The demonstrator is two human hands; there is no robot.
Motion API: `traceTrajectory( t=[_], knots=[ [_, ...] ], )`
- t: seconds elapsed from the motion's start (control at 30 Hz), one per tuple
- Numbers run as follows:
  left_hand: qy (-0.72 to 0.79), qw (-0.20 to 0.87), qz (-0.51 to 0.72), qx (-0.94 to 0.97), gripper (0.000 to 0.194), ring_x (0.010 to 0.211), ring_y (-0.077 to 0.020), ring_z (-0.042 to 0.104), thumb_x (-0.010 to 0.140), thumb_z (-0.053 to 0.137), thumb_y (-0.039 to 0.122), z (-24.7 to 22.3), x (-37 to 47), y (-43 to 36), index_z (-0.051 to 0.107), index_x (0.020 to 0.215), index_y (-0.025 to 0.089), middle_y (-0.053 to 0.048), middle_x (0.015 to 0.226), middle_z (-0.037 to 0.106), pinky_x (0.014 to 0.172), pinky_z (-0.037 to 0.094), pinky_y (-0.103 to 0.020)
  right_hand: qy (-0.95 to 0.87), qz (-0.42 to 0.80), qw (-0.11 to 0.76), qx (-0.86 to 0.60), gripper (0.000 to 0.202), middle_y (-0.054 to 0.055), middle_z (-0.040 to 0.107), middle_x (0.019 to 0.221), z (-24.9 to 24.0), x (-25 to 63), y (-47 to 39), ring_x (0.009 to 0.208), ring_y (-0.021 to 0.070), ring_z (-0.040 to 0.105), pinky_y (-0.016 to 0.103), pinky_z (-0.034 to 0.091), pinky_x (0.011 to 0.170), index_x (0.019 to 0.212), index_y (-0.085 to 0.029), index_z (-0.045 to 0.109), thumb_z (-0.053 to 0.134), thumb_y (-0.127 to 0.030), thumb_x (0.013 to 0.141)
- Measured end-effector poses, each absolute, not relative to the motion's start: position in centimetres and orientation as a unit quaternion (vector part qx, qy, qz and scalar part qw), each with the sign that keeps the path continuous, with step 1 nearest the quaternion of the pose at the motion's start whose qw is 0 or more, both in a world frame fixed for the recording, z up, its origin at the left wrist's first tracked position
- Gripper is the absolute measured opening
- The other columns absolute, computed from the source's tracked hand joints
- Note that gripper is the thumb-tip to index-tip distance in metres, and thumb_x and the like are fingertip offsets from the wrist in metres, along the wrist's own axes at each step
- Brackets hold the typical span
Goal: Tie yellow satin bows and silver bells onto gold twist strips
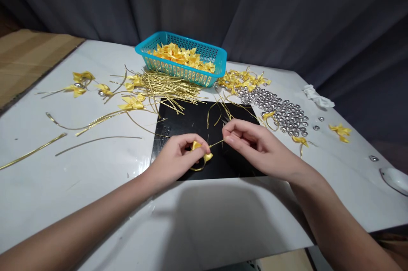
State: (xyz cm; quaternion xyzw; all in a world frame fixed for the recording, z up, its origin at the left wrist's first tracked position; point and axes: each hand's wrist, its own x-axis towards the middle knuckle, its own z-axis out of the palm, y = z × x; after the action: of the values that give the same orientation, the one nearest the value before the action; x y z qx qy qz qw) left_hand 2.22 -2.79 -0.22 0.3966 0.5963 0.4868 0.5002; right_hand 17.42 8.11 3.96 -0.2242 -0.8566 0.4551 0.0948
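Over the black mat (191, 118), my left hand (185, 152) pinches a yellow ribbon flower (208, 157) between thumb and fingers. A thin gold strand (217, 143) runs from the flower to the right, and its far end is pinched in my right hand (248, 141). A curved gold piece hangs below the flower, partly behind my left fingers. The tips of a dark pointed tool (225, 120) show just beyond my right fingertips; the rest of it is hidden.
Behind the mat stands a blue basket (181, 69) of yellow flowers, beside a pile of gold strips (168, 86). Silver beads (283, 114) lie at the right. Loose flowers (132, 102) and strands are at the left. White crumpled material (318, 97) and a white object (395, 179) lie farther right.
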Motion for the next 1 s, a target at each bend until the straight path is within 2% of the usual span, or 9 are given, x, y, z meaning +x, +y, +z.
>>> traceTrajectory(
  t=[0.2, 0.4, 0.53, 0.7, 0.8, 1.0],
  knots=[
    [0.595, 0.489, 0.475, 0.425, 0.025, 0.059, -0.0109, 0.046, 0.078, 0.058, 0.038, -0.2, 2.2, -3.0, 0.055, 0.064, 0.017, 0.003, 0.062, 0.054, 0.056, 0.034, -0.023, -0.878, 0.421, 0.077, -0.216, 0.017, -0.008, 0.026, 0.053, 4.2, 17.7, 8.0, 0.047, 0.0060, 0.024, 0.020, 0.021, 0.043, 0.076, -0.016, 0.050, 0.047, -0.027, 0.089],
    [0.587, 0.488, 0.474, 0.440, 0.015, 0.061, -0.0103, 0.047, 0.078, 0.055, 0.025, -0.6, 2.1, -2.9, 0.055, 0.066, 0.017, 0.004, 0.063, 0.054, 0.058, 0.035, -0.022, -0.940, 0.288, 0.093, -0.160, 0.013, -0.006, 0.040, 0.056, 4.6, 18.2, 8.5, 0.047, 0.0066, 0.032, 0.021, 0.027, 0.048, 0.081, -0.017, 0.051, 0.043, -0.021, 0.091],
    [0.597, 0.482, 0.472, 0.435, 0.015, 0.059, -0.0101, 0.046, 0.078, 0.054, 0.025, -0.5, 2.2, -2.9, 0.055, 0.065, 0.017, 0.004, 0.061, 0.053, 0.057, 0.035, -0.022, -0.956, 0.221, 0.105, -0.159, 0.011, -0.004, 0.045, 0.058, 4.6, 18.4, 8.8, 0.048, 0.0079, 0.035, 0.021, 0.029, 0.049, 0.084, -0.019, 0.050, 0.042, -0.022, 0.091],
    [0.599, 0.491, 0.488, 0.401, 0.016, 0.065, -0.0119, 0.052, 0.078, 0.056, 0.027, -0.2, 2.3, -2.7, 0.059, 0.067, 0.017, 0.001, 0.066, 0.058, 0.062, 0.041, -0.023, -0.946, 0.246, 0.075, -0.197, 0.016, -0.002, 0.053, 0.062, 5.1, 18.9, 9.6, 0.051, 0.0084, 0.043, 0.021, 0.032, 0.049, 0.084, -0.018, 0.055, 0.042, -0.025, 0.092],
    [0.596, 0.503, 0.498, 0.379, 0.015, 0.070, -0.0133, 0.056, 0.077, 0.058, 0.030, -0.2, 2.3, -2.7, 0.065, 0.077, 0.016, -0.001, 0.075, 0.064, 0.065, 0.042, -0.024, -0.937, 0.263, 0.030, -0.227, 0.019, 0.000, 0.060, 0.067, 6.0, 19.7, 10.4, 0.054, 0.0098, 0.050, 0.021, 0.034, 0.047, 0.087, -0.019, 0.059, 0.043, -0.029, 0.091],
    [0.606, 0.496, 0.493, 0.380, 0.017, 0.068, -0.0130, 0.056, 0.078, 0.060, 0.030, -0.5, 2.2, -2.7, 0.068, 0.082, 0.016, -0.002, 0.076, 0.065, 0.064, 0.042, -0.024, -0.908, 0.360, -0.058, -0.209, 0.026, 0.002, 0.069, 0.073, 7.5, 21.4, 10.9, 0.057, 0.0131, 0.060, 0.021, 0.038, 0.041, 0.112, -0.023, 0.054, 0.047, -0.034, 0.090]
  ],
)
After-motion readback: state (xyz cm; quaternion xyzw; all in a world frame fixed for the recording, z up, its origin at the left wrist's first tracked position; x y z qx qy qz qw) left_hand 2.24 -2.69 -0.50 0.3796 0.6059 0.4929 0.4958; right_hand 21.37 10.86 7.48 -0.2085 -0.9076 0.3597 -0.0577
